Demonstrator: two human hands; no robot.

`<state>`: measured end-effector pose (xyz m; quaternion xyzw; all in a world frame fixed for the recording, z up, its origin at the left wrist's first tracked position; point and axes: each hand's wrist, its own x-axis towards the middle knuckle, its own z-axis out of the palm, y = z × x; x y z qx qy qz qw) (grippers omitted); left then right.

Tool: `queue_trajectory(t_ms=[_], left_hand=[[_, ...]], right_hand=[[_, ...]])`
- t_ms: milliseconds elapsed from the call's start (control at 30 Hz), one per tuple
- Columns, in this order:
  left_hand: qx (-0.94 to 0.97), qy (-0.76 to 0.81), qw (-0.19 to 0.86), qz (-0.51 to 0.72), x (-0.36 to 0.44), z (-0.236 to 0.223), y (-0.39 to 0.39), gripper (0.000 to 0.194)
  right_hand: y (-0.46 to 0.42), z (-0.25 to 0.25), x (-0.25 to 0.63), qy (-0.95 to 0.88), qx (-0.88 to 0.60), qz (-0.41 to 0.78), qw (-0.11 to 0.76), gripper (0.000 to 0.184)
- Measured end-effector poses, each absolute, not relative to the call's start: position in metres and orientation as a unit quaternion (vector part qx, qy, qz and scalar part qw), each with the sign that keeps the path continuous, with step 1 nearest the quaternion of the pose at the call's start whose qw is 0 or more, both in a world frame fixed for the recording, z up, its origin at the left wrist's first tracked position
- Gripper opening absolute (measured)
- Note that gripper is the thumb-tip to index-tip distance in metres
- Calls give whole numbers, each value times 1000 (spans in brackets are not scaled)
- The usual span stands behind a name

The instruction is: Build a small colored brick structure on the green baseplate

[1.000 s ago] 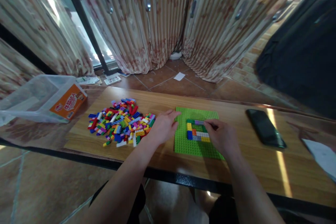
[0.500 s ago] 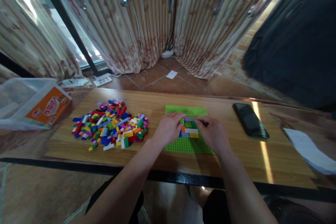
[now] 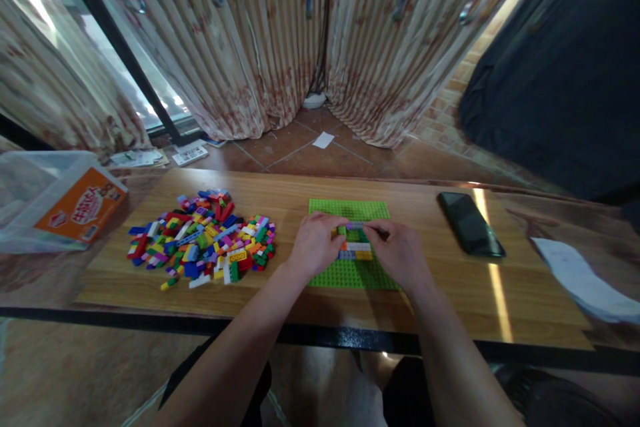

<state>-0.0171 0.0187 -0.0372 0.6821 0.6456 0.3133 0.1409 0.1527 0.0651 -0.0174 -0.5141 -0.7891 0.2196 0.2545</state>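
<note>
A green studded baseplate (image 3: 333,277) lies on the wooden table in front of me. Coloured building bricks (image 3: 357,247) in white, orange, yellow, blue-grey and green form a low block at its middle. My left hand (image 3: 316,245) curls around the block's left side, thumb and fingers closed on its bricks. From the right, my right hand (image 3: 397,248) pinches at the block's back corner. A lilac building brick (image 3: 356,224) lies along the back row between both sets of fingertips. The fingers hide the block's side edges.
A heap of loose bricks (image 3: 200,240) spreads over the table's left part. A black phone (image 3: 470,223) lies to the right, with white paper (image 3: 590,277) beyond it. At the far left stands a clear plastic bin (image 3: 45,180) with an orange label. Curtains (image 3: 270,47) hang behind.
The whole view has shifted slightly, so everything sits a little further left. Both hands stay at the brick block; their grip looks nearly the same.
</note>
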Motion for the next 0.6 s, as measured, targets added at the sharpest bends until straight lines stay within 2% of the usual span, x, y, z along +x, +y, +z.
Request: queue_trajectory(t_ms=[333, 600], left_hand=[[691, 643, 132, 302, -20, -41, 18, 33], [683, 661, 122, 286, -21, -34, 12, 33]], right_hand=[[62, -21, 146, -816, -485, 222, 221, 27], [61, -23, 138, -837, -480, 216, 151, 30]])
